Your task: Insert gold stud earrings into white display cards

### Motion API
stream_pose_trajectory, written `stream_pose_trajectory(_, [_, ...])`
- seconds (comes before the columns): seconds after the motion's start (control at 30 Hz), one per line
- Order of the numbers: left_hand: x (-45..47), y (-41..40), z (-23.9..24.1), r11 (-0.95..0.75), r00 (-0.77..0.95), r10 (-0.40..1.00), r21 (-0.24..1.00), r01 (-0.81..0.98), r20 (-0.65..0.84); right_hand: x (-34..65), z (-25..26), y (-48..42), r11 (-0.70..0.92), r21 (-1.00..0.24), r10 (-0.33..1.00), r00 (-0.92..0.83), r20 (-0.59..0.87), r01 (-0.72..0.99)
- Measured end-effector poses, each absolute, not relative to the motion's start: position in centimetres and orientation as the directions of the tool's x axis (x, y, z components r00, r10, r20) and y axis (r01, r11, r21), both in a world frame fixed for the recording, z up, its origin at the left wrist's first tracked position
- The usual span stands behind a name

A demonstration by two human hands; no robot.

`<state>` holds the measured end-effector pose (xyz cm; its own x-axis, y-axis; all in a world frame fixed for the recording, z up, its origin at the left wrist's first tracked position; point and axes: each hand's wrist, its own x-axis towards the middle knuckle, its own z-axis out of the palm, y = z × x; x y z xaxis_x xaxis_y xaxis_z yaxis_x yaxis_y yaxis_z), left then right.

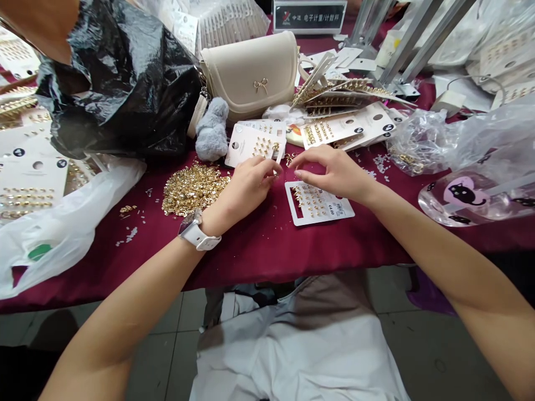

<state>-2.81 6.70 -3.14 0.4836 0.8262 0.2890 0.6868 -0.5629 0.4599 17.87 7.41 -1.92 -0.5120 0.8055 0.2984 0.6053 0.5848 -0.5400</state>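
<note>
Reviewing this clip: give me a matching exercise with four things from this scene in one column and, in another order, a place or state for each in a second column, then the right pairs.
Things:
1. White smartwatch
2. Heap of loose gold-coloured studs
3. Cream handbag
4. Grey plush toy

Places or states:
A. Has a small gold-coloured bow on its flap
B. Lying on the maroon tablecloth
C. Strapped around the left wrist
D. Sitting between the black plastic bag and a white card of studs

Pairs: 1-C, 2-B, 3-A, 4-D
</note>
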Motion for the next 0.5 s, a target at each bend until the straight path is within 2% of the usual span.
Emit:
stream_pose_trajectory(0.07, [-2.7, 6.3, -2.9, -0.585, 0.435, 0.811, 0.528, 0.616, 0.391, 17.6, -1.8, 7.1, 0.566, -0.632, 0.806, -0.516, 0.289, 0.529])
stream_pose_trajectory(0.13, [-2.5, 5.8, -2.9, -0.625, 0.402, 0.779, 0.544, 0.56, 0.481, 17.2, -1.7, 6.7, 0.534, -0.709, 0.813, -0.511, 0.279, 0.461])
stream_pose_trajectory(0.27, [-2.0, 4.8, -3.2, -0.705, 0.393, 0.682, 0.413, 0.576, 0.617, 16.5, -1.6, 6.1, 0.508, -0.75, 0.833, -0.463, 0.304, 0.424])
stream_pose_trajectory(0.37, [-1.7, 4.5, -3.4, -0.692, 0.378, 0.673, 0.362, 0.624, 0.636, 16.2, -1.6, 5.9, 0.479, -0.781, 0.852, -0.426, 0.304, 0.401])
stream_pose_trajectory(0.5, [-1.7, 4.3, -3.3, -0.67, 0.371, 0.702, 0.386, 0.635, 0.608, 16.2, -1.8, 5.9, 0.362, -0.894, 0.881, -0.41, 0.235, 0.266])
